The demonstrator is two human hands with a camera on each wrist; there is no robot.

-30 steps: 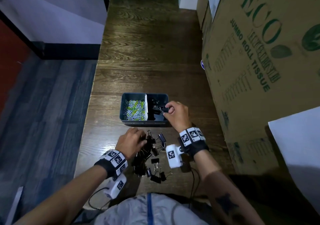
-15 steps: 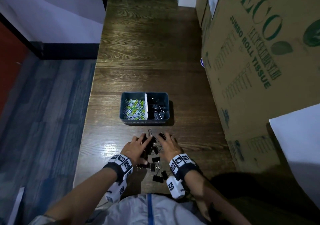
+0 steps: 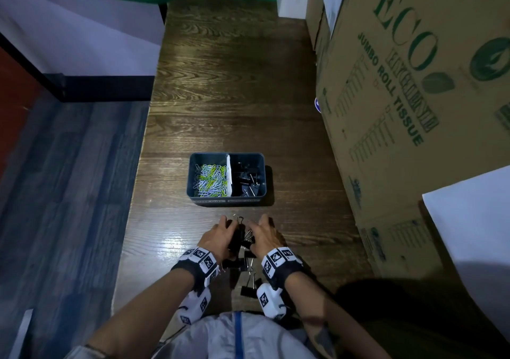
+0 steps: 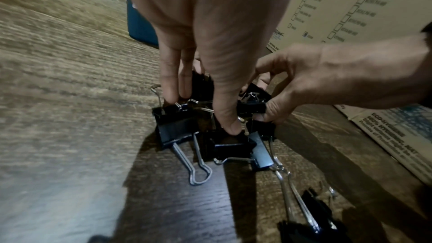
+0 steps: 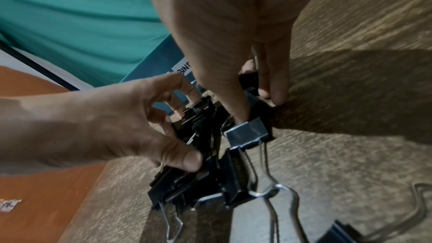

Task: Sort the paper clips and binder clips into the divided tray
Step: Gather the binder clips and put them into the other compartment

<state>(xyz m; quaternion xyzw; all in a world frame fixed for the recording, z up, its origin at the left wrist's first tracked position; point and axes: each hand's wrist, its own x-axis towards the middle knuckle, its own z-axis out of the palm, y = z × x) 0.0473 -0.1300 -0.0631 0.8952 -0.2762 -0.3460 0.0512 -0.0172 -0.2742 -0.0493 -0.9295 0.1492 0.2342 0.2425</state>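
A dark blue divided tray (image 3: 193, 193) stands on the wooden table, with coloured paper clips (image 3: 211, 179) in its left compartment and black binder clips (image 3: 245, 180) in its right. A pile of black binder clips (image 3: 242, 241) lies in front of the tray. My left hand (image 3: 229, 230) and right hand (image 3: 255, 229) squeeze the pile from both sides. In the left wrist view my left hand (image 4: 201, 112) has its thumb and fingers down on the clips (image 4: 177, 130). In the right wrist view my right hand (image 5: 257, 107) curls round clips (image 5: 247, 132), and the left hand (image 5: 187, 127) grips a bunch.
Large cardboard boxes (image 3: 408, 110) line the table's right side, close to my right arm. The table's left edge (image 3: 132, 206) drops to a blue-grey floor. More binder clips (image 3: 248, 289) lie between my wrists near my body. Bare wood (image 3: 234, 82) stretches beyond the tray.
My right hand left the tray's right compartment and came back to the pile. Both hands then closed in from either side and now clasp the binder clips.
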